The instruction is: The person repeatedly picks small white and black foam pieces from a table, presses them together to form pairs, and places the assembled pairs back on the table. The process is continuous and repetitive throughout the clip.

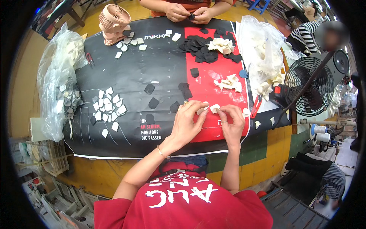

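Observation:
Over the red part of the table cover, my left hand pinches a small cream-white fabric piece between thumb and fingers. Close beside it, my right hand grips another small cream piece with its fingertips. Just beyond my hands lies a loose heap of cream pieces. Black rounded patches are scattered to the left of my left hand. Farther left sits a group of white rounded patches. A cream scrap rests beside my right hand.
A pile of black patches lies at the far side, near a co-worker's hands. Plastic bags stand left and right. There is a pink fan, red-handled snips and a black fan.

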